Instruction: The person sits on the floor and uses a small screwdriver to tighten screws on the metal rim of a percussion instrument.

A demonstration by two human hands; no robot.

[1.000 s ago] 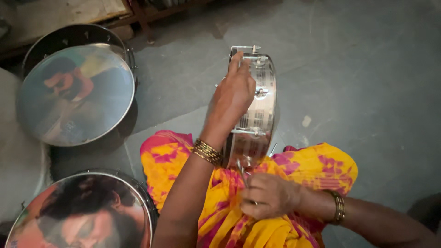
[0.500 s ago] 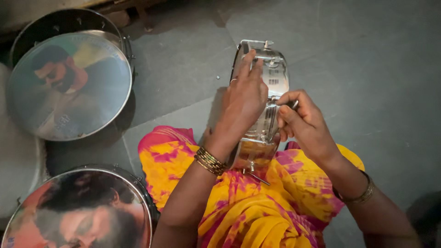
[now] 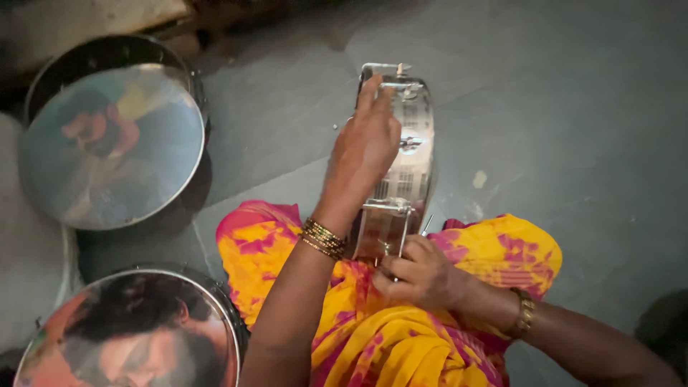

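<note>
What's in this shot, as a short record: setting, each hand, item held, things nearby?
setting: grey floor, person seated, yellow and pink cloth over the lap
left hand: grips the upper rim of the drum
right hand: at the drum's lower bracket, fingers closed on a small metal part
drum: shiny metal frame, held on edge over the lap
nearby: two finished drums with printed picture heads, upper and lower, at the left

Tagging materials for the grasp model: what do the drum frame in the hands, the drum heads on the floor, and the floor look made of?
Drum frame: polished metal, probably steel; mirror-like glints, with metal hooks at the rim. The left hand grips its top and the right hand its lower hook.
Drum heads: glossy thin film, likely plastic, printed with pictures, in metal hoops.
Floor: matte grey, stone or cement.
</note>
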